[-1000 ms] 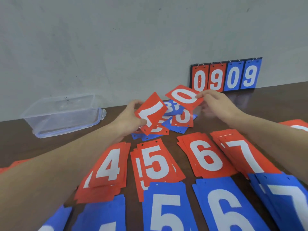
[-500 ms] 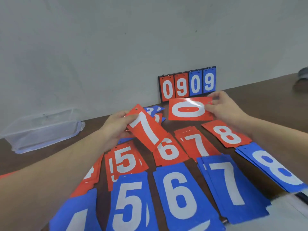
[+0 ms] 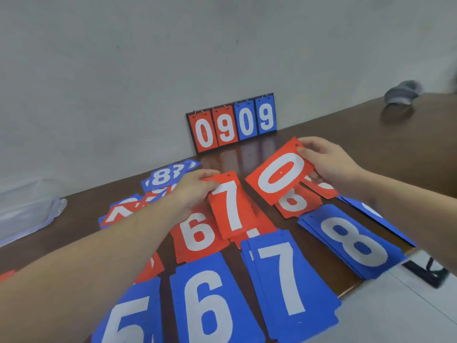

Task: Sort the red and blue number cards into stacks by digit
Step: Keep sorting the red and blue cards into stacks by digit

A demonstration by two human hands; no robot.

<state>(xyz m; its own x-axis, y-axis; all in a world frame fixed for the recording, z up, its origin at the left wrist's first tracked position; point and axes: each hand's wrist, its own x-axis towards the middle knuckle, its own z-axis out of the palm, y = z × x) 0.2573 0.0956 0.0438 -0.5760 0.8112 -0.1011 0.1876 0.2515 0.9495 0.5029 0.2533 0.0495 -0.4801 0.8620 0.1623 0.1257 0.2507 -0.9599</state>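
My left hand [image 3: 195,191] pinches the top edge of a red 7 card [image 3: 231,206], held low over the red 7 stack [image 3: 265,225] beside the red 6 stack [image 3: 197,233]. My right hand [image 3: 326,164] pinches a red 0 card [image 3: 279,174] by its upper corner, tilted above the red 8 stack [image 3: 296,201]. Blue stacks lie nearer me: 5 [image 3: 128,318], 6 [image 3: 210,300], 7 [image 3: 286,276] and 8 [image 3: 351,241]. A loose heap of unsorted cards [image 3: 158,184] lies behind my left hand.
A small scoreboard [image 3: 232,122] reading 0909 leans on the wall at the back of the brown table [image 3: 371,134]. A clear plastic box [image 3: 27,211] sits at far left, a grey object [image 3: 403,91] at far right. The table's edge [image 3: 371,280] runs close by the blue 8 stack.
My left hand has brought the red 7 down onto the red 7 stack. My right hand has carried the red 0 right, over the red 8 stack. The view has swung right.
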